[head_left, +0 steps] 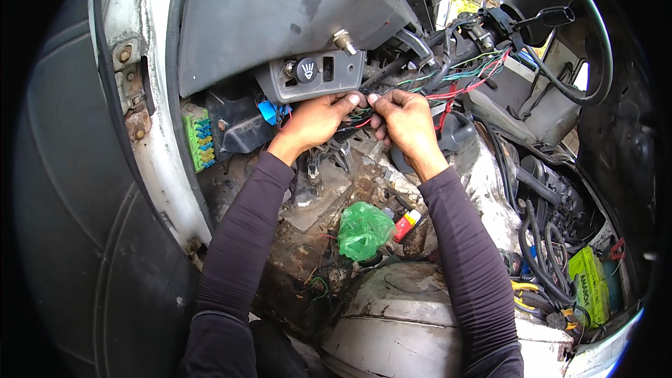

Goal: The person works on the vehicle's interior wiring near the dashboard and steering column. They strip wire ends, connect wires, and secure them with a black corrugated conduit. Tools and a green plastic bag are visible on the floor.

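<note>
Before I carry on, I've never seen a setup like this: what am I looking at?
There's no machine here: a person in dark sleeves works bare-handed. This single view comes from a fisheye camera on their head, looking down, so edges bend.

The left hand and right hand meet below a switch panel, fingertips closed on thin coloured wires; which strand each pinches is hidden. The steering wheel is upper right, and a green fuse block sits at left.

On the grimy vehicle floor lie a crumpled green plastic bag and, beside it, a small red, yellow and white item I can't identify.
</note>
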A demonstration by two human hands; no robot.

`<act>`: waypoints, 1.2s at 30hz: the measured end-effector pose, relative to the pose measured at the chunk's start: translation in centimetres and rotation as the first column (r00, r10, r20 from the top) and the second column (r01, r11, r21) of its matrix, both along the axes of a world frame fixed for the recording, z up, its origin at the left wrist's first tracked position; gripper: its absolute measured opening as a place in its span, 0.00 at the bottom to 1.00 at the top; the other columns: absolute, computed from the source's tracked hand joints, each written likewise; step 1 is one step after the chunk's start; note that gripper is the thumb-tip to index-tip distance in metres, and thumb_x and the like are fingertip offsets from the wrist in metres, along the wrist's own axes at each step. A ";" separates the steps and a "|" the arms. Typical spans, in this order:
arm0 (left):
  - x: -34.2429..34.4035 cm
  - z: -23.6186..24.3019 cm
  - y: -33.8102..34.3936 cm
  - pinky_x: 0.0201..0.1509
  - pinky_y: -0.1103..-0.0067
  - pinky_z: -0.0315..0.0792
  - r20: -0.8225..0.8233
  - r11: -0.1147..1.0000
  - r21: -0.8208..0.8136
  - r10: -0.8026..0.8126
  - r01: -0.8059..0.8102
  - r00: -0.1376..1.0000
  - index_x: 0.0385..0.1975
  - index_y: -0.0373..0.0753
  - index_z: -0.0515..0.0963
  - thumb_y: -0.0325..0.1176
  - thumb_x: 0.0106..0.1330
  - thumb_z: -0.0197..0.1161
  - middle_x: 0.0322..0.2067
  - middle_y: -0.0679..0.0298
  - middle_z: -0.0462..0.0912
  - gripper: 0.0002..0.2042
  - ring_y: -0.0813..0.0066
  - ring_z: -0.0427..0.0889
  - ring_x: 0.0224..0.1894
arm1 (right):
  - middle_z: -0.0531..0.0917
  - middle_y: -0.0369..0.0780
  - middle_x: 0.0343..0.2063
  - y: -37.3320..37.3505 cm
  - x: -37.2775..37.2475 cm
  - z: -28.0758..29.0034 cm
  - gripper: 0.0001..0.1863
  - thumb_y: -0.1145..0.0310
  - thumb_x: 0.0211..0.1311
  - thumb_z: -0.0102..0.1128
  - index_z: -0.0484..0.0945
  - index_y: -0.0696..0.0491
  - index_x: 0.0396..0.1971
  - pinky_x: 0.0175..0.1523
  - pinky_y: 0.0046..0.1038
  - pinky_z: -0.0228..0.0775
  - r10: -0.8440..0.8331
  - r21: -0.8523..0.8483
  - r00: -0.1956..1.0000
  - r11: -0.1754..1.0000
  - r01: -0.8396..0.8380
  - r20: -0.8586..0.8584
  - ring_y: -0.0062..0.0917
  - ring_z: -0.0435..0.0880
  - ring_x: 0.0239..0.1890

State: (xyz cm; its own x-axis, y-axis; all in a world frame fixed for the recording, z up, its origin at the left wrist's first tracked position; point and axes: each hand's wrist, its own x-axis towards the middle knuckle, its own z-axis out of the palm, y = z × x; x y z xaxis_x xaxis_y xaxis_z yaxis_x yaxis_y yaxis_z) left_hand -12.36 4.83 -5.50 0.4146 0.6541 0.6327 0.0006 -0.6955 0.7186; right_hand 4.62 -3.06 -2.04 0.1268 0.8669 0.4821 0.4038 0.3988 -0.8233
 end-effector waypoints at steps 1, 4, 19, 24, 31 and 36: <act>-0.1 0.3 0.1 0.57 0.75 0.74 -0.026 1.000 0.016 -0.025 0.026 0.999 0.52 0.35 0.82 0.40 0.78 0.60 0.46 0.62 0.88 0.15 0.76 0.82 0.48 | 0.82 0.34 0.20 0.0 0.1 0.0 0.12 0.65 0.72 0.64 0.81 0.56 0.30 0.19 0.21 0.67 -0.005 0.000 1.000 1.000 0.005 0.013 0.15 0.77 0.16; -0.1 0.8 0.5 0.58 0.76 0.73 -0.081 0.996 0.041 -0.076 0.080 0.994 0.50 0.34 0.82 0.37 0.77 0.61 0.45 0.63 0.87 0.13 0.78 0.81 0.48 | 0.83 0.35 0.21 -0.1 0.3 0.1 0.10 0.68 0.72 0.64 0.80 0.58 0.32 0.20 0.21 0.68 -0.029 0.011 0.991 1.000 0.028 0.130 0.16 0.79 0.17; 2.2 1.2 1.2 0.44 0.76 0.76 0.133 0.993 -0.077 0.104 -0.095 0.986 0.45 0.37 0.83 0.34 0.75 0.63 0.40 0.66 0.85 0.08 0.79 0.81 0.40 | 0.87 0.47 0.23 0.3 0.6 0.0 0.10 0.67 0.62 0.63 0.85 0.60 0.34 0.37 0.36 0.78 -0.214 0.106 0.889 0.977 0.186 0.406 0.33 0.88 0.26; 0.1 0.5 0.7 0.52 0.78 0.77 0.050 0.984 -0.014 -0.177 0.177 0.983 0.52 0.34 0.82 0.38 0.78 0.61 0.48 0.63 0.87 0.14 0.79 0.83 0.49 | 0.82 0.35 0.18 -0.5 0.6 0.4 0.08 0.69 0.70 0.61 0.81 0.59 0.38 0.18 0.21 0.66 0.041 -0.048 0.999 0.998 -0.042 -0.029 0.17 0.76 0.13; 1.0 0.4 -0.6 0.48 0.76 0.78 0.104 0.992 -0.124 0.014 -0.001 0.994 0.50 0.34 0.81 0.37 0.77 0.63 0.43 0.63 0.87 0.13 0.78 0.83 0.44 | 0.80 0.34 0.18 0.5 0.0 -0.1 0.09 0.69 0.70 0.64 0.82 0.58 0.31 0.19 0.21 0.62 0.145 0.002 0.899 0.987 -0.158 -0.413 0.16 0.74 0.15; 0.9 1.5 -0.7 0.38 0.78 0.75 0.161 0.968 -0.250 0.039 0.003 0.986 0.49 0.35 0.82 0.36 0.73 0.67 0.41 0.64 0.87 0.12 0.79 0.82 0.40 | 0.77 0.31 0.17 0.6 0.1 -0.2 0.07 0.69 0.70 0.65 0.81 0.57 0.33 0.18 0.18 0.60 0.167 0.054 0.889 0.986 -0.159 -0.427 0.14 0.70 0.13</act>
